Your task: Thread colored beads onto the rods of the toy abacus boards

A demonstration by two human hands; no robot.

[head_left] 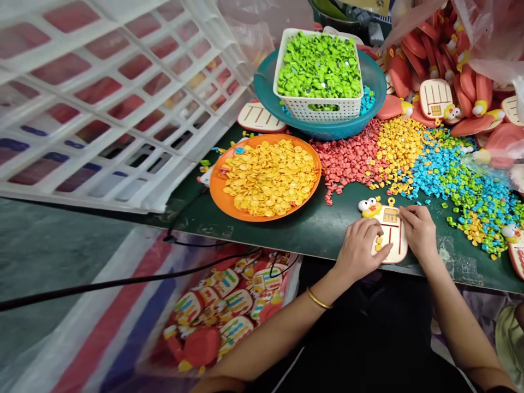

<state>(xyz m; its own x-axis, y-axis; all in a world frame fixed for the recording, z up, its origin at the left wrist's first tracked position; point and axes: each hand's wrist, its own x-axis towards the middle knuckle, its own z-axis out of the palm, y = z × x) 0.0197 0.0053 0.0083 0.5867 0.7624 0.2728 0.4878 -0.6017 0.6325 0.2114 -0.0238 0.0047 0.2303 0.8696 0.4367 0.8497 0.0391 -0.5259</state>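
A cream toy board with red slots, a small picture panel and a yellow ring on top lies on the table edge before me. At its upper left corner sits a yellow-billed head with bulging white eyes. My left hand rests over the board's left side, thumb stretched away from the fingers. Small yellow pieces show on the board between them. My right hand touches the upper right edge beside the panel, thumb and forefinger pinched together. Whatever that pinch holds is hidden.
Loose red pieces, yellow pieces and mixed blue and green pieces spread behind the board. An orange plate holds yellow discs. A white basket of green pieces stands in a teal basin. A white crate leans left.
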